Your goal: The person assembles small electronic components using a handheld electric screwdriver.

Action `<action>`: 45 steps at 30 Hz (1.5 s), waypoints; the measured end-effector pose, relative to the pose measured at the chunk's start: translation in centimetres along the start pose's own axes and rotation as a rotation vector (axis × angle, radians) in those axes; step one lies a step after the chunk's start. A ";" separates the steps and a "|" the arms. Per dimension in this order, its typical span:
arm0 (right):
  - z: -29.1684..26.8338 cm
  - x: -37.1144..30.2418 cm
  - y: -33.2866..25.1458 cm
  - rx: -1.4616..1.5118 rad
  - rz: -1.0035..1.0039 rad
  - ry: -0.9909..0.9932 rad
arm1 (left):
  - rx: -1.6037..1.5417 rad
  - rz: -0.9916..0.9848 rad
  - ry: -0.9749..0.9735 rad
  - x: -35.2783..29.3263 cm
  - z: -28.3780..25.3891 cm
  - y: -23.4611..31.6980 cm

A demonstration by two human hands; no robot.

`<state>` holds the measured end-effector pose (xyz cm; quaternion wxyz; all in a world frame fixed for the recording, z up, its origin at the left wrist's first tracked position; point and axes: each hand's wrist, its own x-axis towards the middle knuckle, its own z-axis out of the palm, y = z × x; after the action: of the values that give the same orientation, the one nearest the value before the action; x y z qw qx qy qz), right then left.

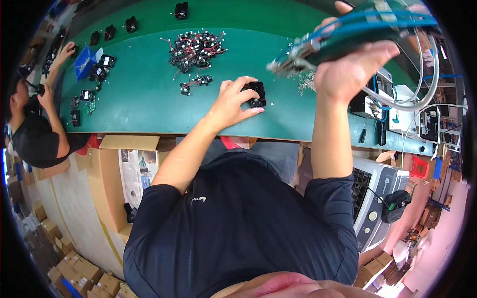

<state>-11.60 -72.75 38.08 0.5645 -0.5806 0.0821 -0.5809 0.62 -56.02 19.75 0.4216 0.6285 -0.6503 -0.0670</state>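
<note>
My left hand (230, 106) rests on the green tabletop, its fingers and thumb around the left side of a small black plastic housing (258, 94). A thin wire end sticks out at the housing's right side. Raised over the right part of the table, my right hand (343, 69) grips a dark hand-held tool (343, 42) with blue hoses and a metal tip end pointing left. Motion smears the tool, so its exact kind is unclear. Beyond my left hand lies a heap of small black parts with red wires (194, 52), with a smaller cluster (196, 84) nearer.
Small pale pieces (306, 82) lie under the tool. Grey hoses (432, 74) loop down at right, near a boxy machine (367, 107) and a screwdriver (363, 135). A co-worker (37, 119) sits at the far left by a blue bin (85, 63). Several black housings (131, 24) line the back.
</note>
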 end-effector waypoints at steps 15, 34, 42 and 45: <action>1.5 -7.3 1.1 -0.066 0.211 0.047 | -0.007 -0.026 0.011 0.2 -0.1 0.3; 1.8 -4.9 0.1 -0.050 0.252 0.076 | -0.038 -0.021 0.006 0.2 -0.1 -0.1; 2.8 -4.6 0.4 -0.043 0.138 0.135 | -0.088 -0.107 -0.026 -0.2 0.0 0.1; 3.2 -5.9 2.1 -0.027 0.198 0.120 | -0.095 -0.114 -0.010 -0.3 0.2 -0.2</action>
<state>-9.82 -67.22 34.06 0.6053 -0.5414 0.1808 -0.5548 0.61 -55.84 19.36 0.4431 0.6435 -0.6115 -0.1246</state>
